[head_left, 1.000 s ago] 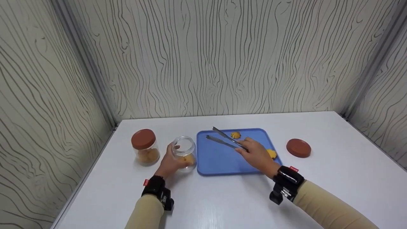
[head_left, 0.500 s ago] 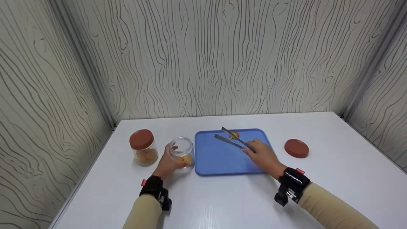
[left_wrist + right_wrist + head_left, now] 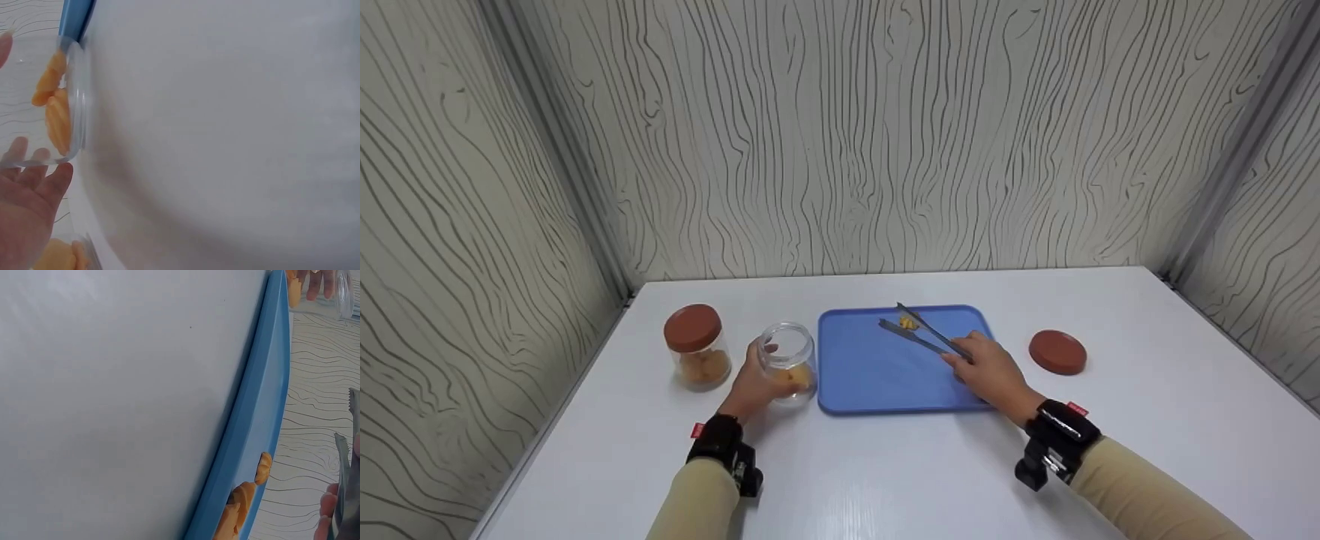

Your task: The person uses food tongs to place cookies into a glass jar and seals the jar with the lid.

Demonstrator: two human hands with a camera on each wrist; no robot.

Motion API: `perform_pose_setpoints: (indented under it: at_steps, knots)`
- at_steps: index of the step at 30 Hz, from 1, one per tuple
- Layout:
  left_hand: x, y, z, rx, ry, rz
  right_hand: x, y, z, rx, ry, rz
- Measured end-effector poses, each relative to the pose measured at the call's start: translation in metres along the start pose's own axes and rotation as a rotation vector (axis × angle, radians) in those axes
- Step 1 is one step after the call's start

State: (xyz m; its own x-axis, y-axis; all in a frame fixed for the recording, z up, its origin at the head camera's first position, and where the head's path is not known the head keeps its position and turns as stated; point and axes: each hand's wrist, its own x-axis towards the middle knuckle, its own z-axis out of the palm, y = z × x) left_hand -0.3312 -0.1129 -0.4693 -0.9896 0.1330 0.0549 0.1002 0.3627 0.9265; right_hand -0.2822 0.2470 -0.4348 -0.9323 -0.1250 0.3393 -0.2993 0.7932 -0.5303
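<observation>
Head view: your left hand (image 3: 754, 386) curls round the open jar (image 3: 787, 360), just outside the tray (image 3: 870, 375) at its nine o'clock, probably to steady it with its mouth facing up; its cookies (image 3: 59, 121) lie at the bottom. Your right hand (image 3: 991, 371) grips the tongs (image 3: 907, 334) near the tray's three o'clock, arms spread apart and no food in their bite, a hold that likely gives you reach with your fingers clear of the food. Seen from above, the tips line up with a lone cookie (image 3: 908, 321) near the tray's twelve o'clock, yet the right wrist view shows them hanging apart from the food. Further pieces (image 3: 242, 500) lie at the tray's three-o'clock end, where your hand seems to hide them from above. Beyond that end, the loose lid (image 3: 1058, 352) rests on the worktop (image 3: 855, 472), plausibly to leave the jar's mouth free. At the open jar's nine o'clock, the lidded jar (image 3: 697, 371) stands covered, presumably to protect its contents.
</observation>
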Motion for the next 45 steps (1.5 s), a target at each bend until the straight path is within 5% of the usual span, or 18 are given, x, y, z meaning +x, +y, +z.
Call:
perform_pose_setpoints:
  at_steps: [23,45]
  knots:
    - [0.000,0.000,-0.001,0.007,0.001,0.008,-0.003,0.010,-0.002,-0.045,-0.020,0.037]
    - [-0.001,-0.001,0.000,0.003,0.002,0.011,-0.002,0.014,-0.002,-0.040,-0.074,0.195]
